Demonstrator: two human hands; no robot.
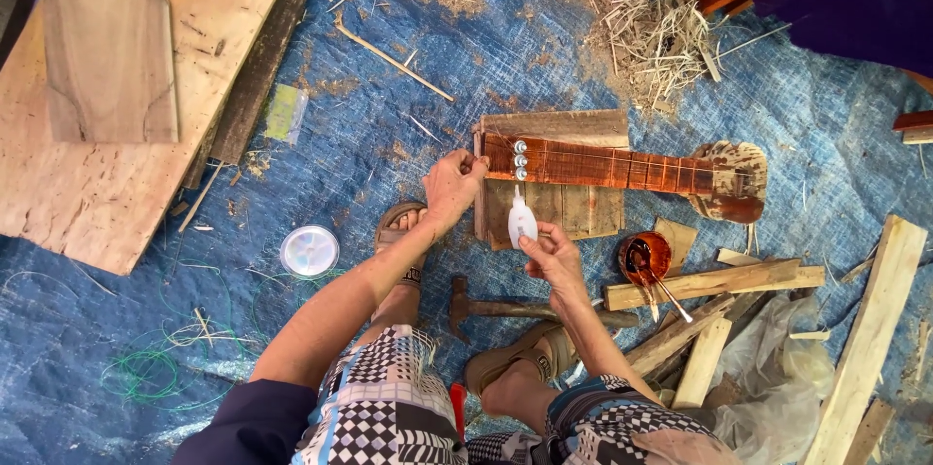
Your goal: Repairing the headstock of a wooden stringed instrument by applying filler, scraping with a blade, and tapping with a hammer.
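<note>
1. Blue tarpaulin [544, 47] covers the ground, strewn with sawdust and shavings; everything below is placed relative to the small stringed instrument [622, 172] lying on it.

2. Nearest the camera, below the instrument, sit the person's patterned shorts and sandalled feet, with a hammer [486, 308] lying between the feet.

3. Just below the instrument's head end, the right hand [554, 256] has its fingers closed around a small white squeeze bottle [522, 220], nozzle up and almost touching the head, where three metal tuning pegs [520, 161] are already fitted.

4. At the left tip of the instrument, the left hand [453, 185] pinches the head's edge with closed fingers, steadying it.

5. The instrument itself rests on a wooden block [554, 183]. Its neck is stained reddish brown and frets appear marked; the body at the far right looks rough and patchy. Judging by this, shaping, staining of the neck and peg fitting are done. I cannot tell whether strings are on, and the body looks unfinished.

6. Below and right of the instrument stand a small bowl of dark stain [645, 258] with brushes, and loose timber offcuts [719, 282].

7. Left of the instrument lie a round clear lid [309, 251], green wire [146, 368], and farther off a plywood board [117, 96].

8. Above it, a straw-like pile of shavings [651, 28].
</note>
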